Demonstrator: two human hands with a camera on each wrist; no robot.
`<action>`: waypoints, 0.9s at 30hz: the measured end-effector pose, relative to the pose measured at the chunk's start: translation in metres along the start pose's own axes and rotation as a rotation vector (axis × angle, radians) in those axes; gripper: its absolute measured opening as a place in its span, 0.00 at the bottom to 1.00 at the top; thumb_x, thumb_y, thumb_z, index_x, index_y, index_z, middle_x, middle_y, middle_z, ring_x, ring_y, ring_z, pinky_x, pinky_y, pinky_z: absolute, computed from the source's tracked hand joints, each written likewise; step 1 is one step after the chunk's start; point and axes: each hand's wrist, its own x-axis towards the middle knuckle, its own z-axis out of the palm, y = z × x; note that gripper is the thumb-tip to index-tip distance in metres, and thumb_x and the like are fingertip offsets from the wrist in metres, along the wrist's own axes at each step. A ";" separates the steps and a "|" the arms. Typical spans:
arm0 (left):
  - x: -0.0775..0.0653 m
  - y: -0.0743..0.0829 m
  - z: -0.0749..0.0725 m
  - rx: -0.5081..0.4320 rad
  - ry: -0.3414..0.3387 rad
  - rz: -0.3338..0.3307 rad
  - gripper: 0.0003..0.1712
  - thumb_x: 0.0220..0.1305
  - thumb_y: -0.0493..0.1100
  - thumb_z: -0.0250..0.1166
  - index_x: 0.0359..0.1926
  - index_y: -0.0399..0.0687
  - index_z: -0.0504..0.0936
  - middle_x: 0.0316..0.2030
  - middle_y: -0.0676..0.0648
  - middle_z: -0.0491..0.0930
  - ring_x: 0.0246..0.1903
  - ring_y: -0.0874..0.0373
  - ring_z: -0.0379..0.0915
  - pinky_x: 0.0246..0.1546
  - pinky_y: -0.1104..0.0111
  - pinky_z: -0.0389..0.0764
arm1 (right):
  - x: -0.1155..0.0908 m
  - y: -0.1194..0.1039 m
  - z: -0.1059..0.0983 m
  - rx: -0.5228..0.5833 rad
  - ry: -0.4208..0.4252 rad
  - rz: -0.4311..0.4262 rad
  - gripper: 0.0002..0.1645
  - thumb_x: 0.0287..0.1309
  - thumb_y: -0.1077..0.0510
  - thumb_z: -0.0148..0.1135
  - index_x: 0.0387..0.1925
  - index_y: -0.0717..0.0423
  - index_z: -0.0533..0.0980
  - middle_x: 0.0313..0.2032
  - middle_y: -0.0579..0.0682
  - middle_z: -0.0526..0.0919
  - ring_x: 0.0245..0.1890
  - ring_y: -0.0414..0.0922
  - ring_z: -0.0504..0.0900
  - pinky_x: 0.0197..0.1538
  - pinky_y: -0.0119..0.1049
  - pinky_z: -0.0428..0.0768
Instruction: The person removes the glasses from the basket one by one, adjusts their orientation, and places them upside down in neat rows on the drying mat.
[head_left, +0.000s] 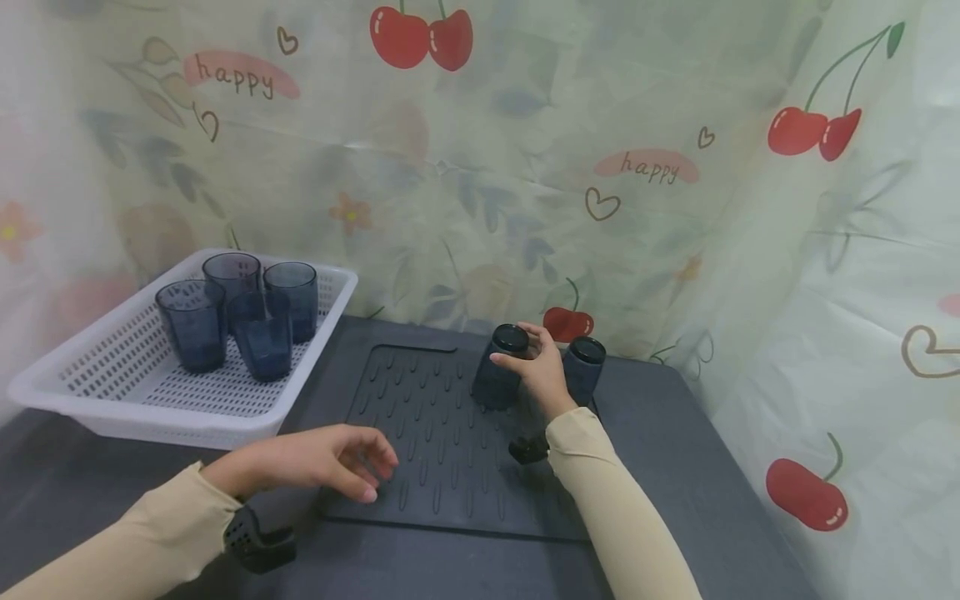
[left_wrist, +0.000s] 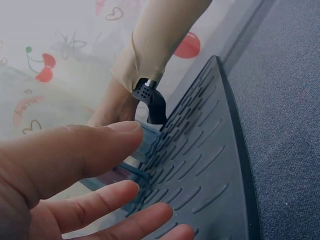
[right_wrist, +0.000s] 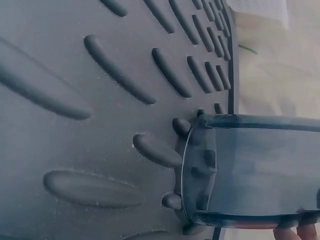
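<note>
While the right hand (head_left: 542, 371) pinches an upturned blue glass (head_left: 495, 381) right of the head frame's centre, I see its rim against the ridged mat (head_left: 442, 462); a second upturned glass (head_left: 582, 371) stands just to its right; the left hand (head_left: 318, 458), fingers loosely bent, holds nothing at lower left; four more glasses (head_left: 191, 329) sit in the white basket (head_left: 168, 427) at left.

Counts one ribbed mat (head_left: 442, 492), with one table (head_left: 465, 567) beneath the mat. Totals six glasses: two glasses (head_left: 495, 379) at the mat's far side, four glasses (head_left: 261, 350) left of the mat. Has one basket (head_left: 180, 429), also left of the mat. Adds two hands, left hand (head_left: 326, 458) near the mat's left edge, right hand (head_left: 542, 372) at the mat's far side, plus two wrist cameras (head_left: 258, 546).
</note>
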 end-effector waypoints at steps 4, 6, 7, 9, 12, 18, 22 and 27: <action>0.000 0.001 0.000 -0.003 0.002 -0.001 0.26 0.63 0.37 0.64 0.58 0.28 0.68 0.55 0.34 0.72 0.54 0.39 0.74 0.49 0.61 0.80 | 0.000 0.000 0.001 -0.003 0.001 -0.001 0.44 0.49 0.59 0.75 0.66 0.47 0.64 0.63 0.56 0.69 0.61 0.53 0.73 0.63 0.52 0.71; 0.000 0.001 0.000 -0.007 0.000 -0.004 0.26 0.63 0.37 0.64 0.59 0.28 0.68 0.55 0.34 0.72 0.54 0.39 0.74 0.49 0.61 0.80 | -0.001 -0.001 0.002 -0.008 0.003 -0.004 0.44 0.50 0.59 0.74 0.67 0.48 0.64 0.62 0.56 0.69 0.60 0.53 0.73 0.62 0.52 0.72; 0.000 0.001 0.000 -0.008 -0.002 -0.006 0.27 0.63 0.37 0.64 0.59 0.28 0.68 0.55 0.33 0.72 0.54 0.39 0.74 0.49 0.61 0.80 | -0.001 -0.001 0.002 -0.009 0.005 -0.005 0.44 0.50 0.60 0.74 0.67 0.48 0.64 0.62 0.56 0.69 0.60 0.53 0.73 0.62 0.51 0.72; 0.000 0.001 0.000 -0.013 -0.006 -0.009 0.27 0.63 0.37 0.64 0.59 0.28 0.67 0.55 0.33 0.71 0.54 0.38 0.73 0.49 0.60 0.80 | -0.001 -0.001 0.002 -0.011 0.006 -0.009 0.44 0.50 0.61 0.74 0.67 0.48 0.63 0.62 0.56 0.69 0.59 0.53 0.74 0.61 0.51 0.73; 0.000 0.001 0.000 -0.013 -0.008 -0.010 0.27 0.64 0.37 0.64 0.59 0.28 0.67 0.56 0.33 0.71 0.54 0.39 0.73 0.49 0.60 0.80 | -0.002 -0.001 0.002 -0.016 0.008 -0.013 0.44 0.50 0.61 0.74 0.67 0.48 0.63 0.61 0.55 0.70 0.59 0.53 0.74 0.61 0.51 0.73; 0.000 0.001 0.000 -0.011 -0.007 -0.004 0.27 0.63 0.37 0.64 0.59 0.28 0.68 0.55 0.33 0.71 0.54 0.38 0.73 0.49 0.60 0.80 | -0.003 0.000 0.003 -0.018 0.013 -0.015 0.43 0.49 0.61 0.74 0.66 0.47 0.64 0.61 0.55 0.70 0.60 0.53 0.74 0.61 0.51 0.73; 0.000 0.001 0.000 -0.002 -0.006 0.001 0.27 0.63 0.37 0.65 0.59 0.28 0.68 0.55 0.33 0.72 0.54 0.38 0.74 0.49 0.60 0.80 | -0.003 0.001 0.002 -0.015 0.013 -0.018 0.44 0.49 0.61 0.74 0.66 0.47 0.64 0.62 0.55 0.70 0.61 0.53 0.73 0.61 0.51 0.73; 0.001 0.001 -0.001 0.011 0.002 0.006 0.27 0.62 0.38 0.66 0.58 0.28 0.68 0.54 0.33 0.72 0.53 0.38 0.74 0.48 0.61 0.81 | -0.002 0.001 0.001 -0.013 0.008 -0.017 0.44 0.49 0.60 0.74 0.67 0.47 0.64 0.61 0.56 0.69 0.61 0.53 0.73 0.62 0.52 0.72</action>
